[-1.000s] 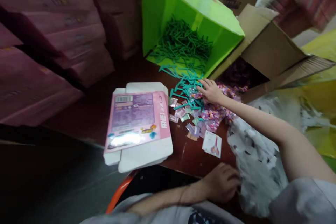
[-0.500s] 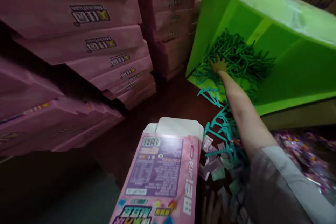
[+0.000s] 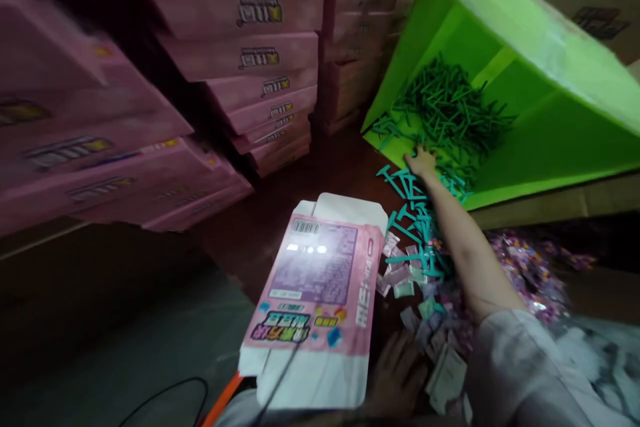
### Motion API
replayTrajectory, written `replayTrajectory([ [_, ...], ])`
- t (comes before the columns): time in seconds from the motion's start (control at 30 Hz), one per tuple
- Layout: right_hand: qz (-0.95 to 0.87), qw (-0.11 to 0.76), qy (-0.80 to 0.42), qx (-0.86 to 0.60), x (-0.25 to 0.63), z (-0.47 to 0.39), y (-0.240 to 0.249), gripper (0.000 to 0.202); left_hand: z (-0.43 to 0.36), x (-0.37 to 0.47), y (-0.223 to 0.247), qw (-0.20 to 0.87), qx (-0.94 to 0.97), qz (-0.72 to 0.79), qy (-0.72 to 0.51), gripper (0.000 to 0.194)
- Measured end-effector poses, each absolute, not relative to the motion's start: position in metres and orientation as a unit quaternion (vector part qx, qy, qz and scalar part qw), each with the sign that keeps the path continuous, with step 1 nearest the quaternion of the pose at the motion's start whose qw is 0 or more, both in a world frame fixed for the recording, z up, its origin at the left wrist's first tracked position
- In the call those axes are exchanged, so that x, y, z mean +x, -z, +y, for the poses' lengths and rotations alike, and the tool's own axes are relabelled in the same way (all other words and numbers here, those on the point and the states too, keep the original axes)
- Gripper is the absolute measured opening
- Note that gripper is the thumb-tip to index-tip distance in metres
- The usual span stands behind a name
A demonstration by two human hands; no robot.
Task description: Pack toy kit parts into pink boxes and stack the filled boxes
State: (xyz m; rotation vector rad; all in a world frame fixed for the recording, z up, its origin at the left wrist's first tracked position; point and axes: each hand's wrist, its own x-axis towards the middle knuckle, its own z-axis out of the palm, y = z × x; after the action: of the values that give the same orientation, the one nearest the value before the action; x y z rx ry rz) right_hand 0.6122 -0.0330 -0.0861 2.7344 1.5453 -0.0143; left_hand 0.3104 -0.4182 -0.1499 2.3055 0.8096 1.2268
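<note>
My right hand (image 3: 423,161) reaches out to the mouth of a tipped bright green box (image 3: 550,87), its fingers spread down on the teal plastic sticks (image 3: 445,110) that spill from the box onto the dark table (image 3: 280,220). My left hand (image 3: 397,377) rests near the table's front edge, fingers loosely curled, beside several small sachets (image 3: 410,287). I cannot tell if it holds anything. A flat pink and white carton (image 3: 320,293) lies just left of it.
Stacks of flat pink cartons (image 3: 240,60) fill the left and back. A brown cardboard box (image 3: 565,203) lies under the green box, with small pink wrapped pieces (image 3: 525,267) spilling beside my right arm. An orange chair edge (image 3: 225,397) and a black cable (image 3: 165,393) show below.
My right hand went from the sachet pile deep into the green box, then drew back to its mouth, raking sticks outward. The view swung left and upward.
</note>
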Motion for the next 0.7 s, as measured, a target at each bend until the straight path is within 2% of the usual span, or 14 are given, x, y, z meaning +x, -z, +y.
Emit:
replayTrajectory([
  [0.1,0.497,0.013,0.002,0.868,0.594,-0.088,0.08,0.067,-0.414,0.285,0.119,0.205,0.876,0.116,-0.421,0.018],
  [0.17,0.503,0.064,0.019,0.861,0.588,-0.117,0.069,0.068,-0.404,0.259,0.087,0.158,0.883,0.029,-0.441,0.017],
  [0.23,0.494,0.116,0.062,0.859,0.584,-0.142,0.053,0.067,-0.386,0.227,0.054,0.112,0.877,0.034,-0.466,0.024],
  [0.3,0.495,0.117,0.088,0.857,0.575,-0.164,0.033,0.066,-0.359,0.195,0.027,0.097,0.863,0.167,-0.467,0.027],
  [0.37,0.525,0.04,0.044,0.849,0.552,-0.189,0.013,0.062,-0.327,0.167,0.014,0.093,0.813,0.378,-0.432,0.025],
  [0.47,0.582,-0.129,-0.033,0.802,0.494,-0.242,-0.007,0.056,-0.281,0.14,0.018,0.153,0.726,0.59,-0.318,0.073],
  [0.5,0.599,-0.171,-0.019,0.782,0.471,-0.264,-0.011,0.054,-0.268,0.135,0.024,0.2,0.716,0.611,-0.27,0.08],
  [0.53,0.608,-0.206,0.004,0.767,0.449,-0.286,-0.012,0.051,-0.258,0.131,0.03,0.251,0.714,0.613,-0.228,0.078],
  [0.6,0.607,-0.291,0.046,0.738,0.409,-0.332,-0.009,0.046,-0.244,0.124,0.04,0.325,0.714,0.593,-0.181,0.06],
  [0.7,0.548,-0.427,0.069,0.716,0.371,-0.39,0.007,0.039,-0.236,0.109,0.044,0.322,0.706,0.584,-0.238,0.042],
])
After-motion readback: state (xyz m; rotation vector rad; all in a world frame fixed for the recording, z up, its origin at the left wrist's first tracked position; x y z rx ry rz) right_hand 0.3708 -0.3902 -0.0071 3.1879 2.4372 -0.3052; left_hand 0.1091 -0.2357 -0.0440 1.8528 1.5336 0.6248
